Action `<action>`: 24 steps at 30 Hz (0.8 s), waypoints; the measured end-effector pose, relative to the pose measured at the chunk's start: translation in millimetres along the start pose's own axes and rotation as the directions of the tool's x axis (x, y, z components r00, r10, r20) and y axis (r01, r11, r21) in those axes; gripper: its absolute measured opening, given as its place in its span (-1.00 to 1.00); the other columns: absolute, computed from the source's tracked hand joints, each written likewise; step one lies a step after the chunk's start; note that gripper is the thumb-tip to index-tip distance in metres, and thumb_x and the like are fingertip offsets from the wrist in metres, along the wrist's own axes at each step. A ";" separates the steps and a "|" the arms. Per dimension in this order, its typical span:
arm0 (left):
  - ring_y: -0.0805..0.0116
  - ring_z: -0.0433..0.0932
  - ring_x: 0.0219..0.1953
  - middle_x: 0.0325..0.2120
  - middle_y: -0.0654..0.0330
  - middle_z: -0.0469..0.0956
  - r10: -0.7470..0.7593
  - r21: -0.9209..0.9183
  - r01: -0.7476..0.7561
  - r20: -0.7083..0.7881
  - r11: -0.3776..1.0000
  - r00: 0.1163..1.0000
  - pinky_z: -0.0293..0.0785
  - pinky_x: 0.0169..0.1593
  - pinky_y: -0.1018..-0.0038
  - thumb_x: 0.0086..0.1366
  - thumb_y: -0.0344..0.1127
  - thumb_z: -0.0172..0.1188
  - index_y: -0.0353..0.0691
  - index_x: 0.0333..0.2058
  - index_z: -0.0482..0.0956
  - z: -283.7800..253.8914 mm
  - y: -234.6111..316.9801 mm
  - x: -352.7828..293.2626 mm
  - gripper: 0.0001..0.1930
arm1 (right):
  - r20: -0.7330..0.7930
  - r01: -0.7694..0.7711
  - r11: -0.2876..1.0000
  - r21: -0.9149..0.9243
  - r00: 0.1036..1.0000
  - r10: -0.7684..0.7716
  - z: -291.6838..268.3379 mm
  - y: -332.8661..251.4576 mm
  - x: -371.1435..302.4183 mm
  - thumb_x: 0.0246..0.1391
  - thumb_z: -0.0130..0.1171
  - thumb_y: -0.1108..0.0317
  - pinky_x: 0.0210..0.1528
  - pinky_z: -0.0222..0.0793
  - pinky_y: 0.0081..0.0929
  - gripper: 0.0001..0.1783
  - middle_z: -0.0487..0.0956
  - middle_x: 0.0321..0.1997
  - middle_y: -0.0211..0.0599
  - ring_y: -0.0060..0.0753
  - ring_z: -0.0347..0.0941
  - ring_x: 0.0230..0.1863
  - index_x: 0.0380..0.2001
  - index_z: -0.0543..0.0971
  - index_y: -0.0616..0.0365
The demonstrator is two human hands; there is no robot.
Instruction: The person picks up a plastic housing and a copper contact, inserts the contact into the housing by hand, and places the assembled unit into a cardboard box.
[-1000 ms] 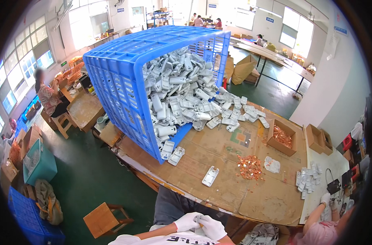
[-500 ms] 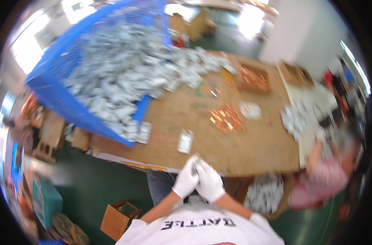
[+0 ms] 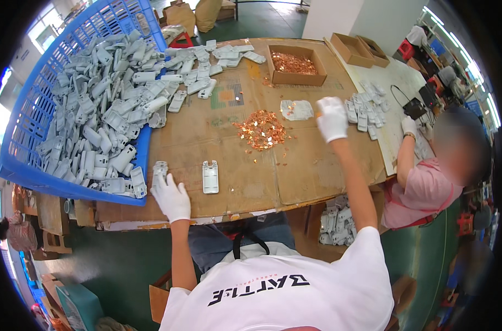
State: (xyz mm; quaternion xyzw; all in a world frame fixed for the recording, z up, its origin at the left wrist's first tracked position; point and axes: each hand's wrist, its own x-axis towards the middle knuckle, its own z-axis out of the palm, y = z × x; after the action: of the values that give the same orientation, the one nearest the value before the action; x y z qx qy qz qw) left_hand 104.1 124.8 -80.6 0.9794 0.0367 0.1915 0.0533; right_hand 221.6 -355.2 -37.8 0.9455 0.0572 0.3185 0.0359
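Observation:
My left hand (image 3: 172, 199), in a white glove, has its fingers stretched over a light grey plastic housing (image 3: 160, 168) beside the blue crate; the fingertips partly cover it. Another grey housing (image 3: 210, 177) lies hollow side up, to the right of that hand. My right hand (image 3: 333, 119), also gloved, is over the right part of the table, with its fingers curled under. Whatever they may hold is hidden. Just right of it lies a group of grey housings (image 3: 366, 113). A loose pile of small copper-coloured pieces (image 3: 262, 131) is between my hands, with a clear plastic bag (image 3: 296, 110) behind it.
A tilted blue crate (image 3: 69, 190) heaped with grey housings fills the left, with more spilling along the back edge. A cardboard box (image 3: 299, 79) of copper pieces stands at the back. At right a co-worker in pink (image 3: 422, 190) sits by a pale side table (image 3: 395, 118).
My hands were together at the table's front edge. They have parted: the left went to the housing by the crate, the right out toward the group of housings at right.

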 end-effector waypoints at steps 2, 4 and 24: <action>0.01 0.23 0.25 0.18 -0.03 0.30 0.009 -0.067 -0.011 -0.039 0.998 0.999 0.13 0.23 0.01 0.06 -0.38 0.25 -0.29 -0.06 0.46 2.0 7.4 0.6 -0.58 | -0.116 0.237 0.904 0.356 0.971 -0.209 27.4 -59.5 5.8 -0.20 0.17 0.47 -0.10 0.44 -0.16 -0.78 0.55 -0.30 -0.26 -0.10 0.49 -0.13 -0.37 0.57 -0.01; 0.04 0.36 0.16 0.03 0.02 0.48 0.064 -0.345 -0.105 -0.129 0.933 0.990 0.17 0.24 0.12 0.00 -0.52 0.19 -0.26 -0.07 0.51 -6.2 17.3 11.0 -0.58 | 0.096 0.155 0.892 0.424 0.972 -0.215 50.3 -95.2 4.0 -0.16 0.14 0.51 -0.10 0.45 -0.21 -0.74 0.55 -0.30 -0.21 -0.07 0.49 -0.15 -0.31 0.59 -0.01; 0.11 0.47 -0.12 -0.29 0.11 0.48 0.059 -0.325 -0.123 -0.201 0.938 0.978 0.24 0.20 0.03 0.11 -0.46 0.08 -0.15 -0.28 0.60 30.1 33.1 21.5 -0.80 | 0.152 -0.008 0.932 0.364 0.987 -0.051 63.4 -80.9 2.5 -0.18 0.19 0.54 -0.19 0.45 -0.22 -0.87 0.52 -0.40 -0.20 -0.09 0.50 -0.26 -0.54 0.64 0.03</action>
State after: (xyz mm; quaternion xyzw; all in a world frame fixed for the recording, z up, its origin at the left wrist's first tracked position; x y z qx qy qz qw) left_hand 137.0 91.2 -96.4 0.9340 -0.0372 0.2889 0.2067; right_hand 255.1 -276.7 -95.0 0.9574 0.1223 0.2259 -0.1315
